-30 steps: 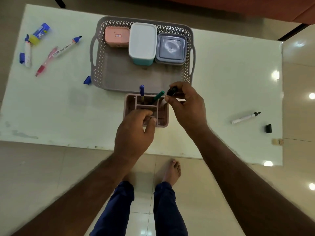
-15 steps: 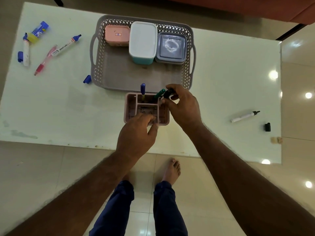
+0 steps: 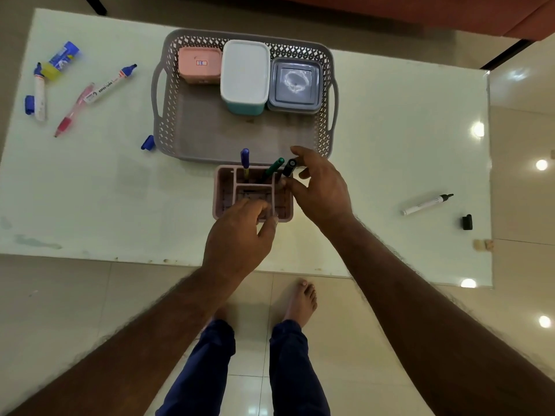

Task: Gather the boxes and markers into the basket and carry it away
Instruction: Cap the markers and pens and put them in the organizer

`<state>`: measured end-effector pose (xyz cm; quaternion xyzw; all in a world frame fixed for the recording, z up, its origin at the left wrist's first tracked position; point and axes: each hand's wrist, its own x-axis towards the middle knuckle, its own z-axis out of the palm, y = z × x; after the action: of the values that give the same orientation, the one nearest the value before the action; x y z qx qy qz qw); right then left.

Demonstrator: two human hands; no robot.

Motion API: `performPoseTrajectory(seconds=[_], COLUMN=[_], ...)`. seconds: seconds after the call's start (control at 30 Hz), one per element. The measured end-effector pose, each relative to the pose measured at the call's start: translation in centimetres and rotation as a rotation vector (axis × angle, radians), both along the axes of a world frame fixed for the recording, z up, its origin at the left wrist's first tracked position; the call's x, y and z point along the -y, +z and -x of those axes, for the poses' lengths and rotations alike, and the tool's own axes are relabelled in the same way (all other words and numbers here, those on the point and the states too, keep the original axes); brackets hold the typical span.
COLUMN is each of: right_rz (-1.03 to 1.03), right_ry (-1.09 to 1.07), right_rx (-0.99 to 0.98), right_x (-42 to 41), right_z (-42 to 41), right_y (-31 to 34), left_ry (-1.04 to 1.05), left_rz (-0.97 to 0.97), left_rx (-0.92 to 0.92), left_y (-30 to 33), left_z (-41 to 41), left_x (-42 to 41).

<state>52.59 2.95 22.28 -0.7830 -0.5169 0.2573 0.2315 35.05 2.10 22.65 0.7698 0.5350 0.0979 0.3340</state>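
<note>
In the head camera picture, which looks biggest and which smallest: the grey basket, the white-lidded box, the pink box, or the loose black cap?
Largest to smallest as they appear:
1. grey basket
2. white-lidded box
3. pink box
4. loose black cap
The white-lidded box stands taller, nearer the camera, which may exaggerate its size.

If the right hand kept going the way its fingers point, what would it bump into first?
Probably the black marker standing in the pink holder, right at the right hand's fingertips. Beyond that is the grey basket's near wall. Depth is hard to judge from above.

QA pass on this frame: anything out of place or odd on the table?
Yes. The marker at right lies uncapped, its black cap apart. A loose blue cap sits beside the basket.
</note>
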Motion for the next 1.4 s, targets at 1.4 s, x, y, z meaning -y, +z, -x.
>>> performPoseTrajectory(seconds=[1.4], right_rz=[0.311], right_ry=[-0.750], right_rx=[0.130], right_x=[18.8], right_z=[-25.8], right_y=[-4.6], left_ry=[-0.615], left_rz=[-0.230], left_rx=[-0.230], left_y=[-4.6], left_z=[-29.8], left_x=[5.6])
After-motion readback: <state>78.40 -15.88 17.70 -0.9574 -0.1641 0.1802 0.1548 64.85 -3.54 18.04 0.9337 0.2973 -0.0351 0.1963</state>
